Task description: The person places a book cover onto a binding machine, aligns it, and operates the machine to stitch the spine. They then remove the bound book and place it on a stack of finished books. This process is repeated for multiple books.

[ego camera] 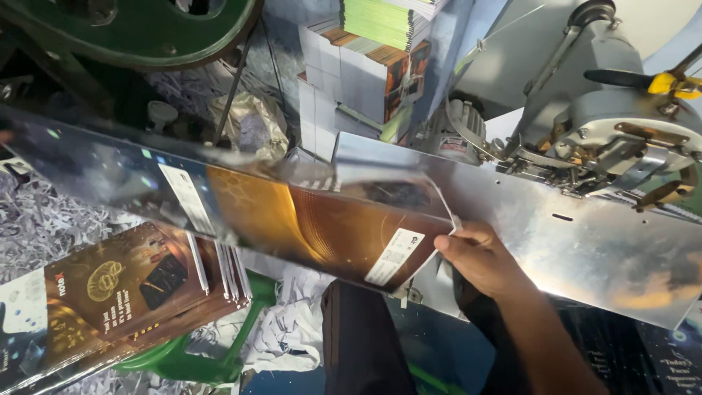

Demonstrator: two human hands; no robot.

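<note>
Nearest, low at the left, a stack of glossy brown printed booklets lies on a green plastic stool, with shredded white paper trimmings heaped around it. Just beyond, the right hand pinches the right end of a long, folded, glossy brown-and-orange cover sheet, thumb on top and fingers curled underneath, so the grip is closed on the sheet. The sheet stretches leftward across the view, blurred along its left half, and its right end rests at the near edge of the bright sheet-metal saddle table of the machine. The left hand is not in view (it may be beyond the frame's left edge).

Farther back, above the table's far right corner, sits the grey metal stitching head with a yellow-tipped lever. Behind the sheet's middle stand piles of white-edged booklets, and a dark green flywheel arcs across the top left.

Risk, as I judge it: held by one end, the slick sheet could sag, crease, or slip from the pinch; fingers straying near the stitching head could be caught.
</note>
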